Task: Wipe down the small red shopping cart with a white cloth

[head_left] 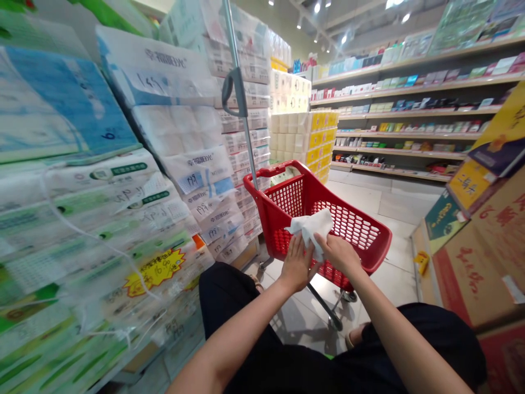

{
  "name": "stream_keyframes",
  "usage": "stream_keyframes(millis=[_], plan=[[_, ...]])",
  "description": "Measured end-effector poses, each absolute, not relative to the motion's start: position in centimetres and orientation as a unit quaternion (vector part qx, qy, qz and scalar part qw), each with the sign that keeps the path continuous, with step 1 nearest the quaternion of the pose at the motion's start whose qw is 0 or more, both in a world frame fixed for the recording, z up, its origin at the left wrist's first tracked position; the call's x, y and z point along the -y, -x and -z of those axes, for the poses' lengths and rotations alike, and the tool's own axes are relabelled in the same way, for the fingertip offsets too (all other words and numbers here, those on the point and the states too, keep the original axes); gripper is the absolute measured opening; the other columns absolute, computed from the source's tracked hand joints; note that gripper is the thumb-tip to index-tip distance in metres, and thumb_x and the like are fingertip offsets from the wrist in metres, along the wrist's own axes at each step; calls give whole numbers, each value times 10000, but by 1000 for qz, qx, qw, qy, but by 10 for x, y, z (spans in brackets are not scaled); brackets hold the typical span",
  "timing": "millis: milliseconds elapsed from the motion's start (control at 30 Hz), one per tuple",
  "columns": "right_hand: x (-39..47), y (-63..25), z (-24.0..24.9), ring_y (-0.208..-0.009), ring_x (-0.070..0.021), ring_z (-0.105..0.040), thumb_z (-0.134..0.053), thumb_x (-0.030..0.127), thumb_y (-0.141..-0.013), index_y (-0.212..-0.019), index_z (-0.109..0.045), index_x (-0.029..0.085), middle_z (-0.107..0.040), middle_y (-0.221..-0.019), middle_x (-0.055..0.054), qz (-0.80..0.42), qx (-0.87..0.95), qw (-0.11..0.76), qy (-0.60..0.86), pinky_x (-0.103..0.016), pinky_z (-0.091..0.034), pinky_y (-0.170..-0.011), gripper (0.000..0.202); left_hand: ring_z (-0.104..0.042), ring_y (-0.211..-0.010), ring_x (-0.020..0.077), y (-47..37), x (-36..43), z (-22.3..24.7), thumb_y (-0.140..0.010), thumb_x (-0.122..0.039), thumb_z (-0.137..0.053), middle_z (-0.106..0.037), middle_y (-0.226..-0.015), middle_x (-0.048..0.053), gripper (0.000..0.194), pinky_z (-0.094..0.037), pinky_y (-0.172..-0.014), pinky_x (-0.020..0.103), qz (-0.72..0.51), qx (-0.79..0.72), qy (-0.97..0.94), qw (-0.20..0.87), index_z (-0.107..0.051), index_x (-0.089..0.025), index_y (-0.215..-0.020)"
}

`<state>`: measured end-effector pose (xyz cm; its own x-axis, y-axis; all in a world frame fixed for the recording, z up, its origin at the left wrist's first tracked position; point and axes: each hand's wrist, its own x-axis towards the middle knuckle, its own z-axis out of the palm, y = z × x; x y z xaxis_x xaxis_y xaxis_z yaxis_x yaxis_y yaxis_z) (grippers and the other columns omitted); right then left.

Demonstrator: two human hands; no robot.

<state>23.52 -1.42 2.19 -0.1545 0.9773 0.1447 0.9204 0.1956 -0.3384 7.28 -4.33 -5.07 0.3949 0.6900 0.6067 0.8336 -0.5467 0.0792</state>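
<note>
A red plastic shopping cart [283,214] with perforated basket walls stands in front of me on the tiled floor. Against its near side is a crumpled white wipe [314,224], spread upward over the basket's edge. My left hand [297,264] lies with its fingers stretched out flat against the lower part of the wipe. On the other side, my right hand [339,254] pinches the wipe between thumb and fingers. Both hands are close together. Part of the basket wall is hidden behind them and the wipe.
Stacked tissue packs [205,164] rise close on the left. An upright metal pole with a grey handle [234,93] stands beside the cart's far left corner. Cardboard boxes [479,268] line the right side. Stocked shelves [410,115] run along the back wall.
</note>
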Motion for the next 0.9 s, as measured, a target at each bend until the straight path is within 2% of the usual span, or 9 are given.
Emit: stream_keyframes(millis=[233, 467, 633, 767, 900], plan=[[14, -235, -25, -849, -203, -632, -101, 665, -948, -872, -591, 236, -692, -894, -50, -94, 776, 191, 594, -268, -336, -655, 657, -67, -1492, 320, -30, 8, 24, -925, -444, -487, -167, -1601, 131, 660, -154, -1215, 539, 317, 521, 774, 167, -295, -174, -1496], [13, -236, -27, -784, -199, -621, -98, 668, -946, -834, -599, 236, -674, -832, -47, -101, 768, 194, 601, -270, -329, -628, 671, -130, -1489, 276, 9, -38, -14, -958, -396, -413, -323, -1549, 68, 496, -124, -1226, 514, 297, 520, 779, 187, -432, -240, -1428], [13, -235, -27, -761, -195, -617, -101, 668, -946, -841, -601, 232, -677, -838, -52, -93, 768, 196, 602, -269, -313, -606, 672, -161, -1479, 275, -8, -37, -11, -959, -424, -423, -397, -1492, 71, 419, -107, -1228, 520, 285, 489, 805, 176, -541, -254, -1323], [9, -237, -25, -828, -213, -626, -111, 652, -955, -880, -612, 229, -690, -882, -72, -95, 766, 209, 600, -272, -329, -637, 660, -137, -1486, 270, -48, -12, 8, -948, -455, -446, -343, -1529, 64, 476, -119, -1226, 517, 266, 415, 857, 149, -476, -264, -1383], [4, -242, -22, -796, -214, -612, -112, 624, -965, -891, -577, 223, -670, -861, -76, -75, 730, 268, 624, -281, -340, -640, 618, -135, -1485, 286, -78, 11, 20, -936, -515, -439, -269, -1563, 132, 647, -160, -1217, 493, 271, 399, 866, 131, -337, -174, -1477]])
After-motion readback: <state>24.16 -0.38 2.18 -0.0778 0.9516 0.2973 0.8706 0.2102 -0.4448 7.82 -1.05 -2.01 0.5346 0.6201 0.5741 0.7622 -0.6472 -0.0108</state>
